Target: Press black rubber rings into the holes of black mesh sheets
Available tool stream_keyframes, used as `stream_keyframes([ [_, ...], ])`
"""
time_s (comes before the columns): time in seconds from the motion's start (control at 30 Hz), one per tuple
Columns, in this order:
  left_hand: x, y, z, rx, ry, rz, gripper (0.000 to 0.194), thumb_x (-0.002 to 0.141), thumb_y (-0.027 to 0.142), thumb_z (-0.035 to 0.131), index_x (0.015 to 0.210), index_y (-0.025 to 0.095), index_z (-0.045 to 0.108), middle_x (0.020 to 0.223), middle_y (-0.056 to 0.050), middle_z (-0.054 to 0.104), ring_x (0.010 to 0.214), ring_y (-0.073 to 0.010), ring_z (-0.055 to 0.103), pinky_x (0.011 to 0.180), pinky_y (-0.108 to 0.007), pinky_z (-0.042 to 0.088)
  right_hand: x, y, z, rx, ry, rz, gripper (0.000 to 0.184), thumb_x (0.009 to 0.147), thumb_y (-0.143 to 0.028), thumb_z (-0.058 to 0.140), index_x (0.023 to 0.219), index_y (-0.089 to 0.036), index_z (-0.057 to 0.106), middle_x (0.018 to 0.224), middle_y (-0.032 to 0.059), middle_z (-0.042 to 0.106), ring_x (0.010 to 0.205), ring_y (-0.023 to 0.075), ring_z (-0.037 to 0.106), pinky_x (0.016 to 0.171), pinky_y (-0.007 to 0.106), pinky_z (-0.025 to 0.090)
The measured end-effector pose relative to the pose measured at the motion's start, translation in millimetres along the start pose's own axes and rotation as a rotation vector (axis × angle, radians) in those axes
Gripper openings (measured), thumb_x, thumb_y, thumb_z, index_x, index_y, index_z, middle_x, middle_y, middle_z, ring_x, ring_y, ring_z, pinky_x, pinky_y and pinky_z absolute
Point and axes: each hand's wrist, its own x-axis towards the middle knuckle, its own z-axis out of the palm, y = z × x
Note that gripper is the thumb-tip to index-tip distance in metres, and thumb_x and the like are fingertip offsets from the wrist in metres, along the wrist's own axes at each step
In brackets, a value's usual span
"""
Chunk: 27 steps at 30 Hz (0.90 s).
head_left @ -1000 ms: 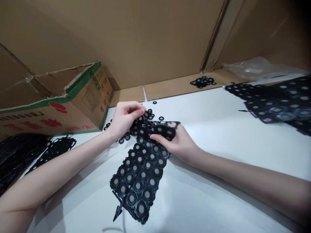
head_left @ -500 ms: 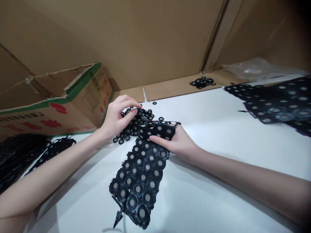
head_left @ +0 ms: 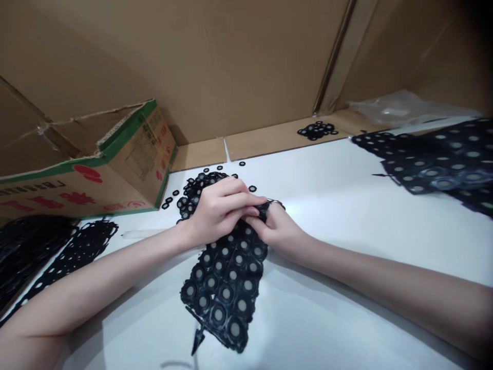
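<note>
A black rubber sheet point(head_left: 226, 293) with rows of round cells and pale centres hangs toward me, a pointed tab at its near end. My right hand point(head_left: 283, 226) grips its far end, thumb on top and fingers beneath. My left hand point(head_left: 221, 213) is closed over that same end, fingertips pinched against the sheet beside my right thumb; the exact spot between them is hidden. Behind my left hand lies a pile of loose black rubber rings point(head_left: 187, 205), partly covered by it. A few single rings point(head_left: 252, 188) are scattered around the pile.
An open cardboard box point(head_left: 127, 159) stands at left. Black perforated webbing point(head_left: 92, 239) lies below it, near a clear strip point(head_left: 140, 234). More black sheets point(head_left: 442, 159) lie at right, by a plastic bag point(head_left: 404, 108). A small ring pile point(head_left: 316, 130) sits against the cardboard wall point(head_left: 246, 67).
My left hand has come right and toward me, from the loose ring pile onto the sheet's far end. My right hand keeps its hold; the sheet's near end has shifted slightly right.
</note>
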Motion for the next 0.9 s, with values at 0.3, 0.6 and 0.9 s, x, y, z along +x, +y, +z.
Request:
stream_keyframes([
  [0.3,11.8,6.4,-5.4,-0.302,-0.009,-0.379,0.019,0.087,0.014,0.055,0.076,0.015,0.070,0.071,-0.003,0.067,0.066,-0.0130,0.061,0.065,-0.024,0.047,0.0,-1.1,-1.2,-0.155,-0.011,0.026,0.028,0.081,-0.035,0.046,0.058,-0.022,0.038,0.052,0.0007,0.050,0.050,0.0156,0.043,0.053,0.031,0.035],
  [0.6,15.3,-31.4,-9.4,-0.444,0.416,-0.686,0.025,0.086,0.036,0.059,0.071,0.017,0.062,0.063,0.001,0.059,0.051,-0.0084,0.051,0.050,-0.020,0.042,0.5,-0.3,0.2,0.061,-0.053,-0.024,0.017,0.085,-0.027,0.048,0.079,-0.021,0.063,0.083,0.0057,0.070,0.080,0.0231,0.062,0.080,0.037,0.047],
  [0.9,-8.6,-50.0,-51.3,0.178,-0.137,-0.588,0.020,0.079,0.024,0.061,0.092,0.017,0.074,0.110,-0.009,0.069,0.104,-0.0258,0.061,0.096,-0.042,0.043,3.2,-4.0,-4.2,0.288,0.029,0.135,0.022,0.086,-0.037,0.051,0.082,-0.017,0.060,0.088,0.0056,0.068,0.084,0.0200,0.061,0.075,0.032,0.047],
])
